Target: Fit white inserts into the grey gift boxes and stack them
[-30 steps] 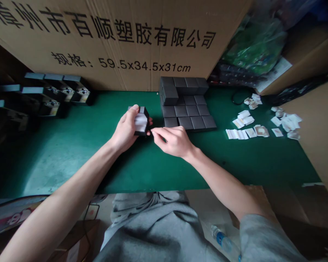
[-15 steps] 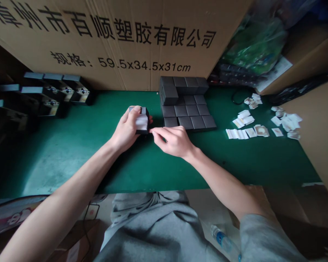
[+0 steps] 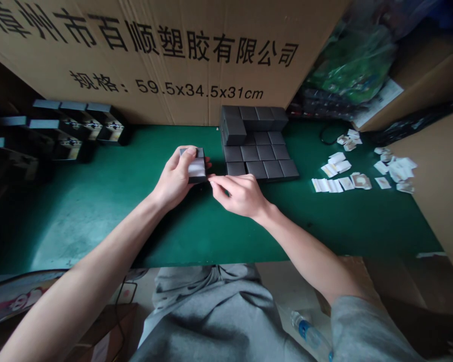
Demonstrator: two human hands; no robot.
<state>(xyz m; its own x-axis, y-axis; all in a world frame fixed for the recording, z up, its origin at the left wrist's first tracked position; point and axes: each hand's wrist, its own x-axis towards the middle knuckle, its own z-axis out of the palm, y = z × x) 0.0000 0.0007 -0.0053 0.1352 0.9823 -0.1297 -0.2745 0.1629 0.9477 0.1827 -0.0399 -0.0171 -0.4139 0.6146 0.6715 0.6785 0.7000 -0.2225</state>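
Observation:
A small black box [image 3: 200, 178] with a white panel [image 3: 197, 168] on its upper face is gripped in my left hand [image 3: 171, 176], the thumb pressing on its top and fingertips showing past its far right side. Just right of the box's near corner is my right hand [image 3: 241, 195], with thumb and index finger pinched together. Anything between those fingertips is too small to make out. Behind my right hand stands a block of closed black boxes [image 3: 254, 151], set in rows, with a second layer along the back.
Several open black boxes [image 3: 111, 123] stand at the table's left. White paper-like pieces [image 3: 328, 185] lie in groups on the right of the green table [image 3: 166, 241]. A large printed carton [image 3: 166, 60] rises behind, and a plastic bottle [image 3: 311, 334] is below the front edge.
The black box has turned and shifted slightly in my left hand, and its white panel looks flatter. My right hand has hardly moved.

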